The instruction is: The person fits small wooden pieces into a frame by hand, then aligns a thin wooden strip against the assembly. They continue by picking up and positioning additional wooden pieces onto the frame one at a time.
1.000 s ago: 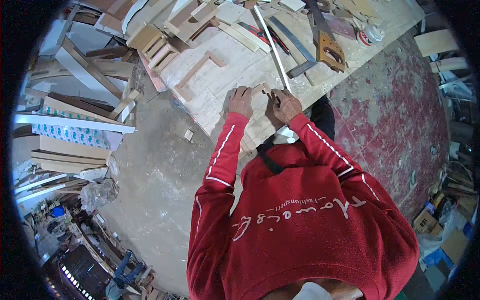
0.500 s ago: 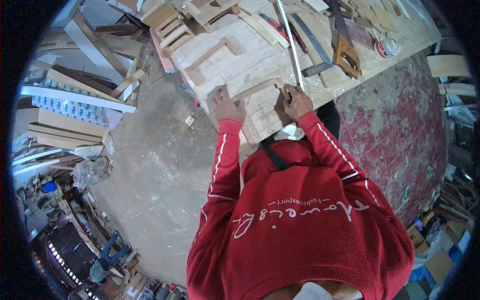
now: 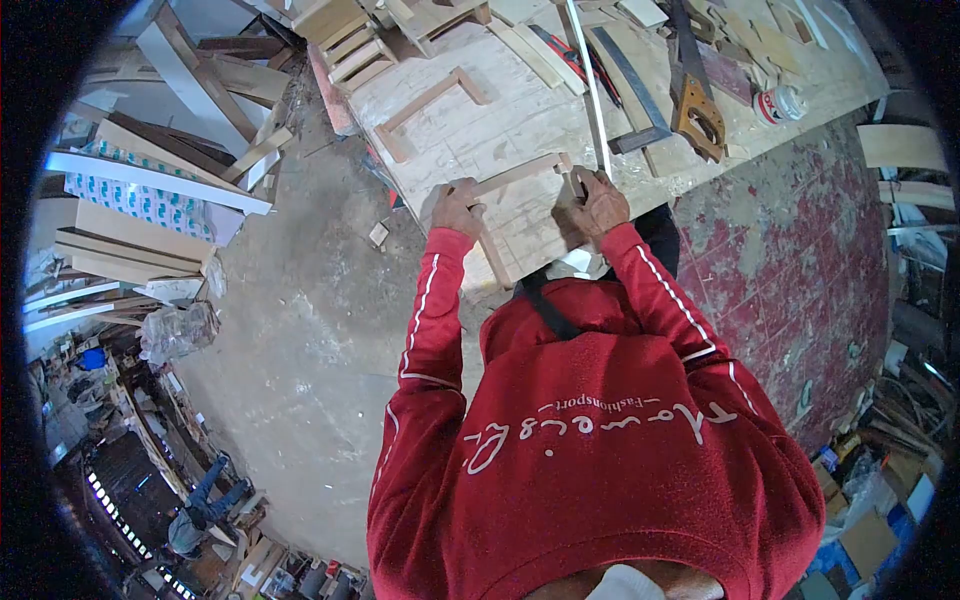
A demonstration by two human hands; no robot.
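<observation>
A light wooden frame piece [image 3: 520, 173] lies near the front edge of the workbench [image 3: 530, 235]. One strip of it runs between my hands, and another runs from my left hand toward the bench's edge. My left hand [image 3: 458, 208] is closed around the corner where these strips meet, which it partly hides. At the strip's other end, my right hand [image 3: 602, 207] is closed on a small wood block [image 3: 577, 183], its fingers partly hidden. Farther back on the bench lies an L-shaped wooden piece [image 3: 425, 105], touched by neither hand.
A handsaw [image 3: 699, 115], a dark metal square [image 3: 635, 95], a long white strip [image 3: 592, 95] and a white tub [image 3: 780, 104] lie to the right. Slatted wooden parts [image 3: 350, 45] stand at the back left. Stacked boards [image 3: 150, 250] fill the left side beyond the floor.
The fingers of my left hand have drawn in and closed on the frame's corner. My right hand stays at the small block. The view has shifted slightly.
</observation>
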